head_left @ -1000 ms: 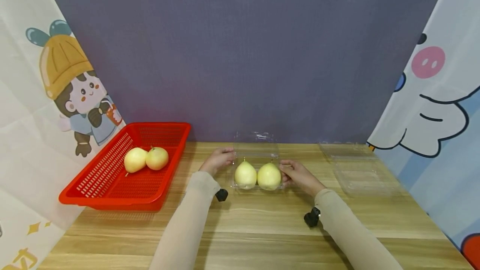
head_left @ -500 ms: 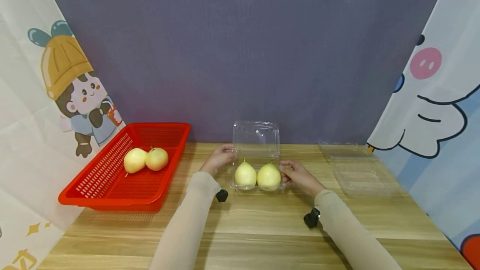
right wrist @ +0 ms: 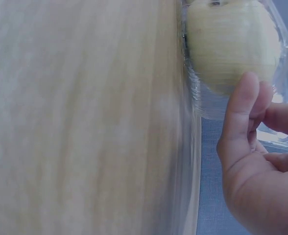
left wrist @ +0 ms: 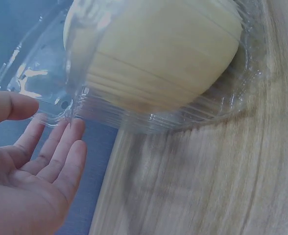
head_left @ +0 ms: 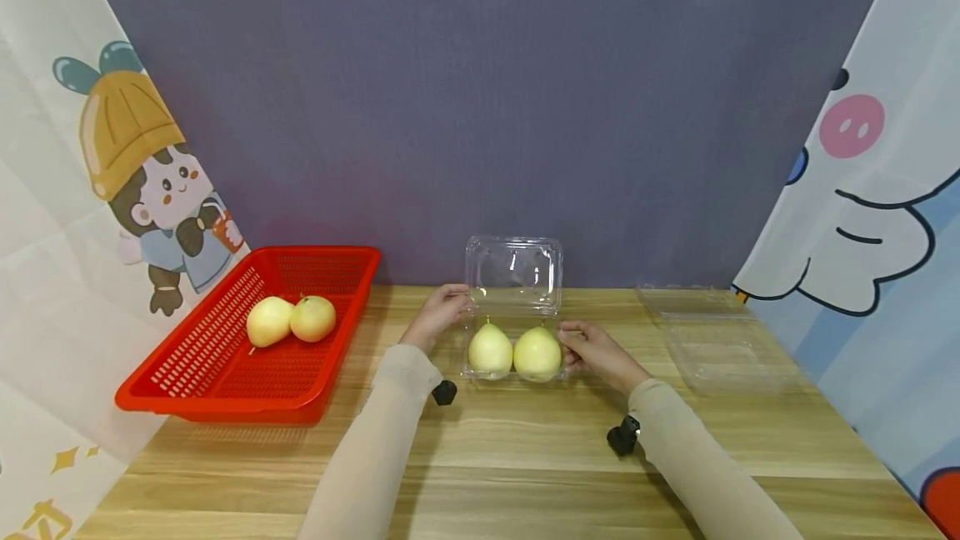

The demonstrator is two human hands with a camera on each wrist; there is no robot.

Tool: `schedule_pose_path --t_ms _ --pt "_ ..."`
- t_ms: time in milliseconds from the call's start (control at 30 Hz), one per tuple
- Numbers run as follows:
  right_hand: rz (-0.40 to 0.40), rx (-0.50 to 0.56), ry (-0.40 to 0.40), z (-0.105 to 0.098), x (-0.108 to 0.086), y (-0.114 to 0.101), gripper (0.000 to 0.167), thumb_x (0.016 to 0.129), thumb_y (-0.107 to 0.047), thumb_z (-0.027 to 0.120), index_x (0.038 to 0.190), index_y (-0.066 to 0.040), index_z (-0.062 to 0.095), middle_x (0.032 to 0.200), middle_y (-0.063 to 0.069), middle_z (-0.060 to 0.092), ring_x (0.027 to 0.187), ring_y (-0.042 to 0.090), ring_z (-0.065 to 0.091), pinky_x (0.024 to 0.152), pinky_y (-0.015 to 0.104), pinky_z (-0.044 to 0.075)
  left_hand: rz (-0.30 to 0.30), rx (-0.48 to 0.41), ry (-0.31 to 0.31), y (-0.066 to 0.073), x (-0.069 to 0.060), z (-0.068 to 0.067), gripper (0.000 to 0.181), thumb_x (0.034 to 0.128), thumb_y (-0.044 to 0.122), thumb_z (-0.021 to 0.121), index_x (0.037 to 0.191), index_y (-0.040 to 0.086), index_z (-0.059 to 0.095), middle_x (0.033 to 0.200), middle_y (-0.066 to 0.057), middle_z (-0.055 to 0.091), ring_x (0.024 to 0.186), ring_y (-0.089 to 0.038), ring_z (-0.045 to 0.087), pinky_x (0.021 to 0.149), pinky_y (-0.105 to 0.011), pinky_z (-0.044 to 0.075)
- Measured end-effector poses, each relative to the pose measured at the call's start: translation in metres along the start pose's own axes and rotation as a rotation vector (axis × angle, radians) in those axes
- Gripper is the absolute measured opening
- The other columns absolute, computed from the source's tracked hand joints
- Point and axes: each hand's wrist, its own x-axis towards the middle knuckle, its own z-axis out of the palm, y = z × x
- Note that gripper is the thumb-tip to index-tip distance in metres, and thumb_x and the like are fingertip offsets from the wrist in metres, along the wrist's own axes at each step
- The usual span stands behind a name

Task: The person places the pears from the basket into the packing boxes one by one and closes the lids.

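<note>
A clear plastic container [head_left: 514, 377] stands on the table with two yellow pears [head_left: 491, 351] [head_left: 537, 353] side by side in its base. Its lid [head_left: 513, 275] is raised at the back. My left hand [head_left: 437, 317] holds the lid's lower left edge; in the left wrist view the thumb and fingertips of that hand [left wrist: 36, 166] meet the clear plastic. At the container's right side, my right hand [head_left: 600, 352] grips the rim. The right wrist view shows that hand [right wrist: 259, 161] with bent fingers against the container beside a pear [right wrist: 232, 44].
On the left is a red basket [head_left: 326, 390] with two pears [head_left: 270, 322] [head_left: 312, 318] touching each other. Another clear container [head_left: 723, 357] lies open on the right of the wooden table [head_left: 510, 473]. A grey-blue backdrop [head_left: 480, 107] rises behind the table.
The lid has swung up from a low backward tilt to a more upright position. My left fingers have moved up slightly with it, while my right hand and the pears have stayed put.
</note>
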Motion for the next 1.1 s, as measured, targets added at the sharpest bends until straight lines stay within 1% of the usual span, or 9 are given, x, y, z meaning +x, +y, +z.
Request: schedule_pose_path --t_ms 133,267,467,633,667,867,900,1033,1100 --pt "0.005 -0.014 -0.001 0.000 -0.001 0.000 0.053 0.108 -0.019 0.048 0.150 0.007 0.031 0.091 0.009 0.055 0.074 0.015 0.053 0.065 0.028 0.054 0.010 -0.003 0.003 0.003 -0.002 0.001 0.040 0.1019 0.011 0.053 0.138 -0.005 0.049 0.130 -0.024 0.055 0.120 -0.038 0.055 0.106 -0.051 0.042" --pt "0.012 -0.011 0.005 -0.001 0.000 0.000 0.052 0.107 -0.020 0.049 0.151 0.005 0.032 0.092 0.009 0.055 0.075 0.016 0.053 0.065 0.028 0.054 0.004 -0.004 0.004 0.004 -0.004 0.002 0.041 0.1017 0.014 0.054 0.138 -0.003 0.049 0.132 -0.023 0.055 0.123 -0.038 0.054 0.109 -0.051 0.039" --pt "0.007 0.000 -0.005 -0.001 0.000 0.001 0.054 0.107 -0.021 0.049 0.151 0.006 0.031 0.091 0.009 0.055 0.075 0.016 0.053 0.064 0.028 0.053 0.013 -0.002 -0.018 0.005 -0.007 -0.001 0.043 0.1033 0.015 0.051 0.140 -0.007 0.046 0.132 -0.024 0.054 0.125 -0.040 0.052 0.111 -0.053 0.037" --pt "0.007 0.005 -0.011 -0.002 0.001 0.002 0.054 0.108 -0.021 0.049 0.151 0.006 0.030 0.091 0.009 0.055 0.074 0.015 0.052 0.064 0.028 0.053 0.009 0.031 -0.043 0.006 -0.007 -0.007 0.046 0.1037 0.021 0.052 0.140 -0.005 0.048 0.135 -0.024 0.055 0.127 -0.038 0.052 0.112 -0.053 0.036" --pt "0.007 0.008 -0.012 -0.002 0.000 0.002 0.054 0.108 -0.021 0.048 0.151 0.006 0.030 0.091 0.009 0.055 0.074 0.015 0.052 0.064 0.028 0.053 0.004 0.040 -0.052 0.010 -0.009 -0.007 0.046 0.1042 0.022 0.052 0.141 -0.005 0.047 0.137 -0.025 0.054 0.128 -0.038 0.052 0.112 -0.053 0.035" --pt "0.006 0.015 -0.022 -0.002 0.001 0.003 0.054 0.108 -0.020 0.048 0.151 0.006 0.029 0.091 0.009 0.054 0.074 0.015 0.052 0.064 0.028 0.053 0.006 0.061 -0.041 0.009 -0.009 -0.009 0.042 0.1036 0.025 0.054 0.137 -0.001 0.053 0.134 -0.023 0.058 0.125 -0.034 0.055 0.110 -0.052 0.038" --pt "0.006 0.017 -0.023 -0.002 0.001 0.003 0.054 0.108 -0.020 0.048 0.151 0.006 0.029 0.091 0.009 0.054 0.074 0.015 0.052 0.064 0.028 0.053 0.010 0.059 -0.034 0.006 -0.007 -0.010 0.041 0.1030 0.026 0.055 0.135 0.000 0.054 0.132 -0.022 0.059 0.123 -0.033 0.057 0.109 -0.051 0.039" --pt "0.004 0.022 -0.031 -0.003 0.002 0.003 0.055 0.108 -0.020 0.048 0.152 0.007 0.028 0.091 0.008 0.054 0.074 0.015 0.052 0.064 0.027 0.053 0.011 0.064 -0.049 0.008 -0.010 -0.011 0.040 0.1041 0.027 0.052 0.133 -0.001 0.054 0.136 -0.024 0.056 0.125 -0.033 0.056 0.111 -0.051 0.038" --pt "-0.002 0.024 -0.034 -0.003 0.001 0.003 0.056 0.108 -0.020 0.048 0.152 0.008 0.027 0.091 0.008 0.053 0.075 0.015 0.051 0.064 0.027 0.053 0.016 0.068 -0.062 0.008 -0.010 -0.011 0.043 0.1049 0.029 0.050 0.133 -0.004 0.053 0.138 -0.026 0.053 0.126 -0.034 0.054 0.112 -0.051 0.036"
